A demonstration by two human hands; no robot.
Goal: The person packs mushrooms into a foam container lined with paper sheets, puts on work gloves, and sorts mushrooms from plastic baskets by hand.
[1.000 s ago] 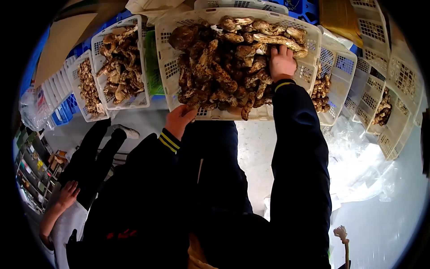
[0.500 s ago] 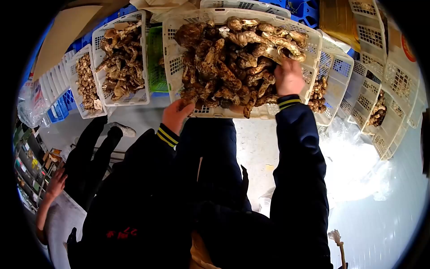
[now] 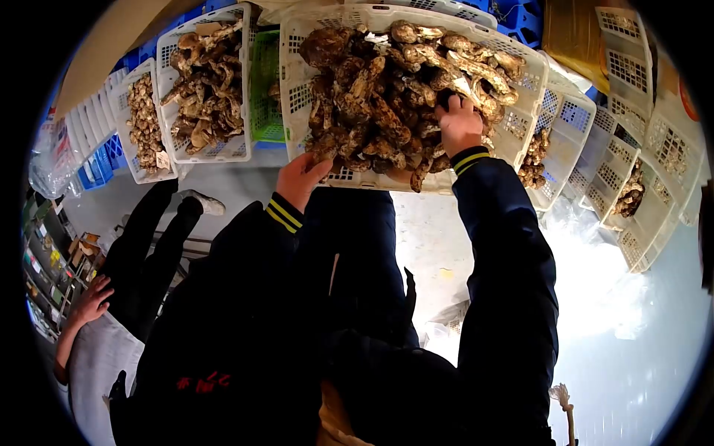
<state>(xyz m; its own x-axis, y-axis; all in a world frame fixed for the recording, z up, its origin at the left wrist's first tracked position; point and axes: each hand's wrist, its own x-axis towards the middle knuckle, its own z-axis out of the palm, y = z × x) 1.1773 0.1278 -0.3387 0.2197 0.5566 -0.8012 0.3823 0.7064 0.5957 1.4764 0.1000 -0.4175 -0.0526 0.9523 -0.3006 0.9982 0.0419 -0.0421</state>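
A large white perforated crate (image 3: pixel 524 119) holds a heap of brown and cream mushrooms (image 3: pixel 387 119). My left hand (image 3: pixel 299 181) is closed at the crate's near left edge, its fingertips against a mushroom (image 3: pixel 327 143) at the rim. Over the right part of the heap is my right hand (image 3: pixel 460 123), with its fingers bent down among the mushrooms beside a pale stem (image 3: pixel 462 87). Its fingertips are partly hidden, and whether it grips a piece cannot be made out.
Left are a green crate (image 3: pixel 268 123) and white crates of mushrooms (image 3: pixel 244 152) and small pieces (image 3: pixel 172 165). More white crates (image 3: pixel 587 111) stand right. Another person's hand (image 3: pixel 91 299) is at lower left. Plastic film (image 3: pixel 602 275) lies lower right.
My right hand has moved left from the crate's right side, deeper into the heap. Mushrooms at the upper right have shifted. My left hand stays at the near left edge.
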